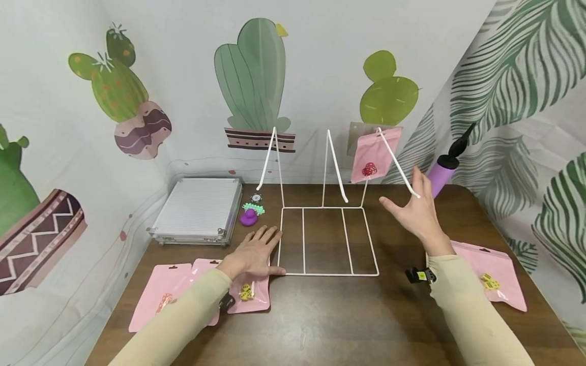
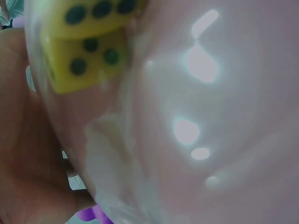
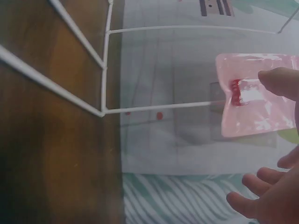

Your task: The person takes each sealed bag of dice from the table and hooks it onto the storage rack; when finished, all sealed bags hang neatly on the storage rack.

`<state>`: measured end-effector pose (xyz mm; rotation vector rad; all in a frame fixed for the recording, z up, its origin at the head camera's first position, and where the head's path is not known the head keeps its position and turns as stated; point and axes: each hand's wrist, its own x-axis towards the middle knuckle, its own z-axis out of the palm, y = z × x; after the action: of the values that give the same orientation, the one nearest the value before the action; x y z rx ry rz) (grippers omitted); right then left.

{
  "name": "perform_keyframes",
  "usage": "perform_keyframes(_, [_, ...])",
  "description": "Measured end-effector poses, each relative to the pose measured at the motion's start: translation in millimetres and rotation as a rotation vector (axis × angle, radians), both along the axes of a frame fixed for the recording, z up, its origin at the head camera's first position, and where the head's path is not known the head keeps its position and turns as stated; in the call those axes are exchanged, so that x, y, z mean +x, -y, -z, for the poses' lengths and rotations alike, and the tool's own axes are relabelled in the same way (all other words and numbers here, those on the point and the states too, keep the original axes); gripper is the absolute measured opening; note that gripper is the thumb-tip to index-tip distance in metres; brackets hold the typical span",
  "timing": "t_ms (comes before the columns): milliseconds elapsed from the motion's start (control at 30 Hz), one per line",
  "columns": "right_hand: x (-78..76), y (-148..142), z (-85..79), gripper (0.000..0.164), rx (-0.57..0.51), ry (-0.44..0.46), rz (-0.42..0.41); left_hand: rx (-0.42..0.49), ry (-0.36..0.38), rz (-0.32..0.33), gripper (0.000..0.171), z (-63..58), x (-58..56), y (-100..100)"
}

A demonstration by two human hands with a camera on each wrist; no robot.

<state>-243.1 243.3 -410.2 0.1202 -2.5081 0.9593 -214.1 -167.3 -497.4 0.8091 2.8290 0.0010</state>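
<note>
A white wire rack (image 1: 331, 275) with three upward-slanting prongs stands mid-table. From its right prong hangs a pink zip bag (image 1: 366, 147) with a red, white-dotted item inside. My right hand (image 1: 418, 213) is beside that prong's tip, thumb and fingers spread, nothing in its grasp; the right wrist view shows the hanging bag (image 3: 261, 123) beyond the thumb. At the rack's front left corner rests my left hand (image 1: 254, 254), fingers extended, thumb along the front wire. Partly beneath it lies a pink bag (image 1: 259, 301) with yellow dice (image 2: 84, 70), which fills the left wrist view.
More pink bags (image 1: 153, 290) lie at the left, partly behind the left forearm. Another pink bag (image 1: 501, 267) with yellow dice is at the right. A clear-and-silver case (image 1: 197, 208), a purple duck (image 1: 248, 217) and a green piece (image 1: 254, 208) sit back left; a purple pump (image 1: 440, 175) stands back right.
</note>
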Motion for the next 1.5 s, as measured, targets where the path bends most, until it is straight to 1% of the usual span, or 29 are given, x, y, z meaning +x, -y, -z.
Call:
perform_keyframes(200, [11.2, -10.5, 9.8, 0.107, 0.032, 0.059, -0.015, -0.010, 0.020, 0.007, 0.111, 0.1, -0.4, -0.3])
perform_keyframes(433, [21.6, -23.2, 17.9, 0.104, 0.038, 0.041, -0.018, -0.026, 0.022, -0.009, 0.111, -1.4, -1.1, -0.1])
perform_keyframes(533, [27.1, -28.3, 20.5, 0.105, 0.045, 0.051, -0.019, -0.028, 0.025, -0.009, 0.111, -1.7, -0.8, -0.5])
perform_keyframes(800, [41.6, -44.9, 28.3, 0.105, 0.084, 0.145, -0.007, -0.031, 0.010, -0.009, 0.112, -3.4, -1.8, -1.5])
perform_keyframes(933, [49.7, -54.7, 31.0, 0.105, 0.096, 0.220, -0.003, -0.016, -0.003, -0.001, 0.111, -3.3, -2.3, -2.0])
perform_keyframes(1233, [64.5, -74.2, 41.2, 0.104, 0.107, 0.334, 0.005, -0.025, 0.002, -0.011, 0.111, -3.0, -2.2, -2.0])
perform_keyframes(1367, [67.7, -80.8, 45.0, 0.104, 0.136, 0.356, 0.000, -0.029, 0.006, -0.011, 0.112, -1.6, -2.0, -1.4])
perform_keyframes(1500, [70.5, -85.9, 49.2, 0.103, 0.177, 0.351, -0.001, -0.031, 0.013, -0.009, 0.112, -0.7, -1.3, -1.1])
